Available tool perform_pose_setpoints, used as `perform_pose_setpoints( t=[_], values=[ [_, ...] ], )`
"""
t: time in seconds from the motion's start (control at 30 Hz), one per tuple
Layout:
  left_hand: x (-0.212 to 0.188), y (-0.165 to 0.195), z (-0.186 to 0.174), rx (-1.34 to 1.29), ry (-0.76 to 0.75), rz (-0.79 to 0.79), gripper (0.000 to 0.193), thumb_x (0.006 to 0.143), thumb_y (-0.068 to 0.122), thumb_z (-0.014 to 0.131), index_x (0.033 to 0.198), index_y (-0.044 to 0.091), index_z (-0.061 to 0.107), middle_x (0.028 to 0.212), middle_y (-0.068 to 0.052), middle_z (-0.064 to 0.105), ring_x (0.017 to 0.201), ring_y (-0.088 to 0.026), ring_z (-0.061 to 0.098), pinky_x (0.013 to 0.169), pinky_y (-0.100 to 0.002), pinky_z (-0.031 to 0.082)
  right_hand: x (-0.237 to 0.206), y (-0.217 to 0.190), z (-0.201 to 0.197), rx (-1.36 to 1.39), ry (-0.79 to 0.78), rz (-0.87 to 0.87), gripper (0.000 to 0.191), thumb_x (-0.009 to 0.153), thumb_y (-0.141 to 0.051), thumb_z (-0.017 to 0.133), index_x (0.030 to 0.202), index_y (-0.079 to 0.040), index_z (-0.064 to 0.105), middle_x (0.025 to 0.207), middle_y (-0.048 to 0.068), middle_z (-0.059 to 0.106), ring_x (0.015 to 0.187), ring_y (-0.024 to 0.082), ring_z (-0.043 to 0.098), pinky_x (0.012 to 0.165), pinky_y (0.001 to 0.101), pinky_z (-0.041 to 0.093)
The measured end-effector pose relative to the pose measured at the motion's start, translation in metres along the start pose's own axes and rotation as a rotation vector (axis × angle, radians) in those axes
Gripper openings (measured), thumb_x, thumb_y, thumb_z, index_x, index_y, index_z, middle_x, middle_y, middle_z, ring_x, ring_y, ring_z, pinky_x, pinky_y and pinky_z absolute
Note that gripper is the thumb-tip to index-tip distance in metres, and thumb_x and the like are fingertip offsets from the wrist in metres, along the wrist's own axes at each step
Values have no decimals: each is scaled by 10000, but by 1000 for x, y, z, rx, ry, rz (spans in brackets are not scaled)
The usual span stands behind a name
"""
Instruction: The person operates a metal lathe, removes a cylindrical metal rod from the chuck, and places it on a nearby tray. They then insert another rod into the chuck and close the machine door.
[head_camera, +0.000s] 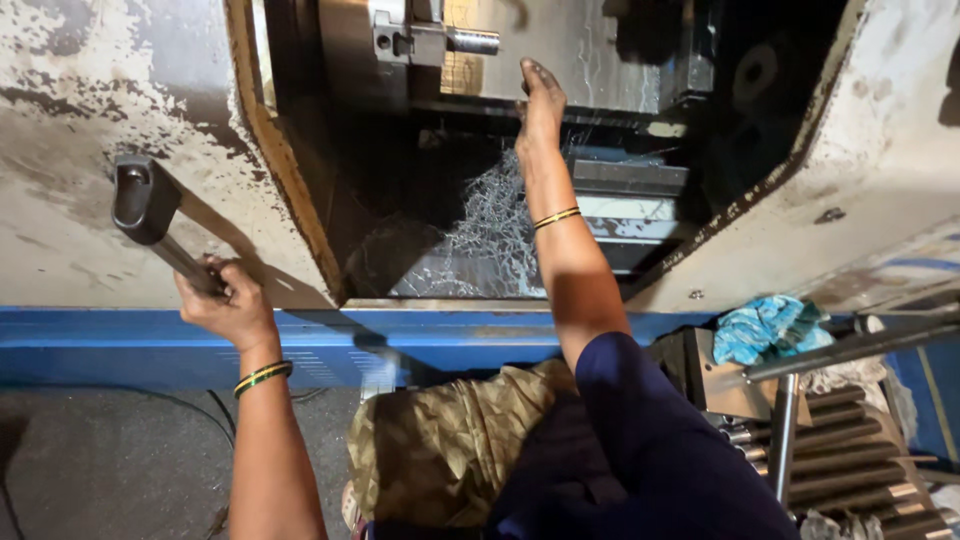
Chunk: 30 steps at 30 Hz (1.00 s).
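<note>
- left hand clenched round the dark door handle on the worn, paint-chipped machine door
- right hand reaches deep into the open machine bay, fingers loose, gripping nothing; fingertips up near the grey back wall, just below the chuck block with its short steel pin
- tangle of metal swarf heaped in the bay beside the right forearm
- banded bangles on both wrists
- blue machine base rail runs under the opening
- stack of dark steel rods lower right, blue cloth above them
</note>
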<state>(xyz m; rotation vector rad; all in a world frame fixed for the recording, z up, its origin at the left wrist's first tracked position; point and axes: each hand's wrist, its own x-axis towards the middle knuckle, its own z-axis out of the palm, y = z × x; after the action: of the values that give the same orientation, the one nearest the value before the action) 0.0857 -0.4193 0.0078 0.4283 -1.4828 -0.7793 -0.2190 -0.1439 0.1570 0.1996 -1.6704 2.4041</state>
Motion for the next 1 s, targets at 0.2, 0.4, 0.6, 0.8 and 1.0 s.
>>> perform_pose_setpoints(
  t=[0.2, 0.4, 0.6, 0.8, 1.0],
  values=[
    [2, -4, 2, 67, 20, -27, 129, 961, 59, 582, 1022, -54, 574, 782, -117, 625, 650, -216, 615, 630, -337, 495, 13, 12, 19, 32, -54, 78, 353, 893, -315, 765, 1139, -64, 741, 1084, 15, 694, 1021, 133, 561, 770, 315, 450],
    [1, -16, 1, -23, 2, 14, 170, 976, 50, 561, 1112, -50, 543, 874, -102, 646, 736, -206, 653, 718, -328, 564, 16, 17, 31, 75, -36, 40, 225, 879, -250, 791, 1030, -89, 752, 986, 6, 673, 980, 134, 554, 741, 299, 439],
    [1, -19, -2, 32, -18, -16, 159, 959, 40, 571, 1095, -41, 553, 799, -78, 630, 649, -163, 601, 623, -294, 491, 29, 16, 0, 80, 23, 55, 186, 860, -207, 781, 1004, -90, 769, 1032, 27, 733, 994, 149, 590, 720, 296, 431],
    [1, -17, -6, 30, -58, -25, 134, 932, 27, 608, 1040, -23, 546, 772, -66, 591, 613, -150, 518, 583, -289, 411, 46, 6, -59, 148, 155, 62, 228, 836, -192, 776, 1037, -85, 771, 1100, 54, 704, 1092, 197, 563, 847, 357, 480],
    [2, -19, -6, 7, -68, -48, 111, 934, 21, 611, 1016, -20, 549, 757, -62, 567, 604, -145, 489, 568, -295, 375, 60, -8, -118, 54, 349, 68, 260, 811, -206, 756, 1048, -97, 768, 1158, 63, 711, 1110, 240, 572, 867, 384, 474]
  ],
)
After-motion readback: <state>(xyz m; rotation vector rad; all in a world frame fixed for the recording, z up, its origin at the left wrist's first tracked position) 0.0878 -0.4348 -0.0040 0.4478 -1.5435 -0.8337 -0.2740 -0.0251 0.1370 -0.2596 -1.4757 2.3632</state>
